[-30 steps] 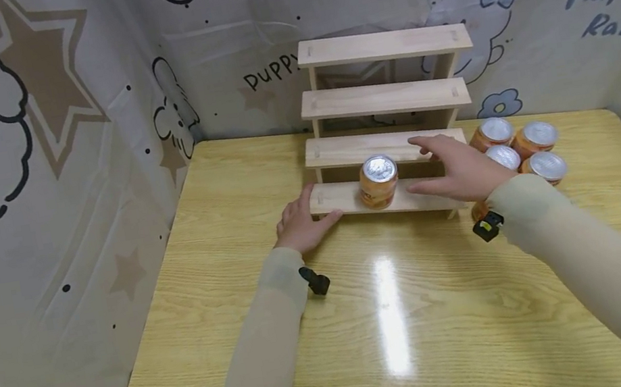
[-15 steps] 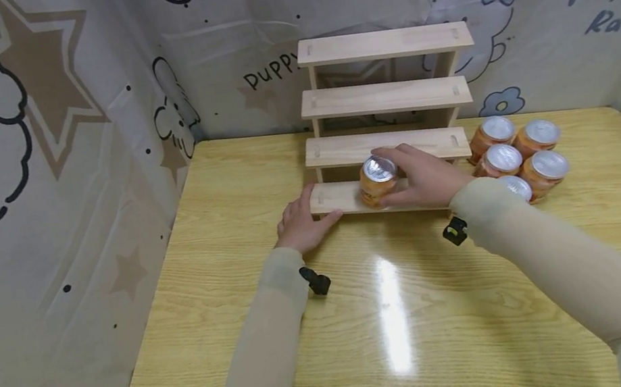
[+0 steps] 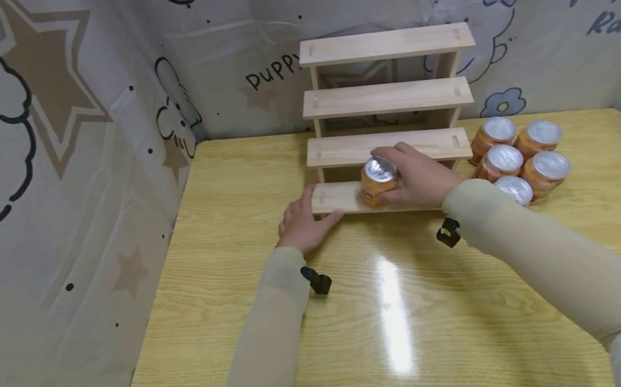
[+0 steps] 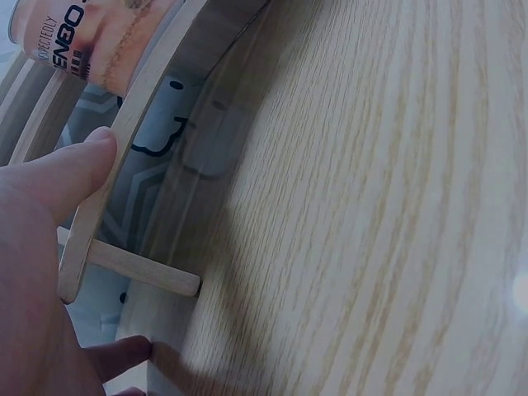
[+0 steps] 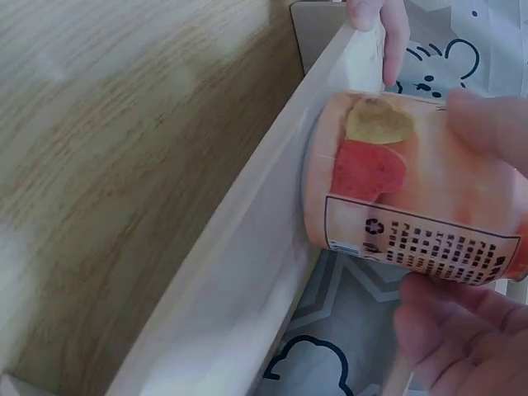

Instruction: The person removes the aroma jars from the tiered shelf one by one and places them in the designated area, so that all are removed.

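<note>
A four-step wooden shelf (image 3: pixel 386 95) stands at the back of the table. On its lowest step an orange drink can (image 3: pixel 379 190) with a silver lid stands upright, just left of the step's middle. My right hand (image 3: pixel 422 178) grips this can from the right side. The right wrist view shows fingers on both sides of the can's printed wall (image 5: pixel 396 186). At the left end of the same step, my left hand (image 3: pixel 303 222) holds the board, its thumb (image 4: pixel 78 169) against the edge in the left wrist view.
Several more orange cans (image 3: pixel 504 157) stand in a group to the right of the shelf, one partly hidden by the right sleeve. The wooden table (image 3: pixel 335 340) is bordered by a printed cloth (image 3: pixel 232 21) at the back and sides.
My right hand has moved left from above the right part of the shelf and taken hold of the can. The can stays about where it was. The left hand has not moved.
</note>
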`<state>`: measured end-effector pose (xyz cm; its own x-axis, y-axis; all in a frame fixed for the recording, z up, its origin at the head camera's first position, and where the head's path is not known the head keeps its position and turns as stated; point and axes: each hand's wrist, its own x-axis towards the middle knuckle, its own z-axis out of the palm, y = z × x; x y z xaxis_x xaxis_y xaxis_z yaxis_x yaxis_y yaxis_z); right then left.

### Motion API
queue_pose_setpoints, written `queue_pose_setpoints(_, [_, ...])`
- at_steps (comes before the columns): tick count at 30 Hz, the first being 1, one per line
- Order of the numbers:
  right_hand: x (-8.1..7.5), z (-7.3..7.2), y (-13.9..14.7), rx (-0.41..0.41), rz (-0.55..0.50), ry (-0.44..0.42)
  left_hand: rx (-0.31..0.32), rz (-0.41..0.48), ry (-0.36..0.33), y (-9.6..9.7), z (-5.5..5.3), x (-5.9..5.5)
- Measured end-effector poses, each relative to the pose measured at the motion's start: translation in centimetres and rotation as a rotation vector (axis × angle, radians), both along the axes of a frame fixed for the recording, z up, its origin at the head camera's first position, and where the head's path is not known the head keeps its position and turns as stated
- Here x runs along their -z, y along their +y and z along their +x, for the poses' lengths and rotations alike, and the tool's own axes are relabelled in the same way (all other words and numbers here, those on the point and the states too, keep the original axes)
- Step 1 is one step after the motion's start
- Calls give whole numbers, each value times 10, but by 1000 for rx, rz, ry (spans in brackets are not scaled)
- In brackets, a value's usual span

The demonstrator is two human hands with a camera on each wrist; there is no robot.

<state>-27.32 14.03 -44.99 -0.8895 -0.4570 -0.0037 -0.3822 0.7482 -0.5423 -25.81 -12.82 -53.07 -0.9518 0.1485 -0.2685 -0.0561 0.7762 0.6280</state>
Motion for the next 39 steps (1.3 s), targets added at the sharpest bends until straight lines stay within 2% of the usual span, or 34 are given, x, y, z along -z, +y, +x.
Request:
queue_pose_setpoints(8, [1,5,2,24,-51,26,9,3,6,-1,1,1])
queue_pose_setpoints(15, [-11,11,17,56,-84,25,13,18,16,-1,2,-4])
queue_pose_setpoints(24, [-25,23,61,159,-59,41,20,-5,10,-1,0,1])
queue_pose_setpoints(32, [-38,42,104,231,-66,79,13,23,-15,0,2,3])
queue_pose_setpoints(39, [-50,56,143,341,-16,98,14,17,-9,0,0,6])
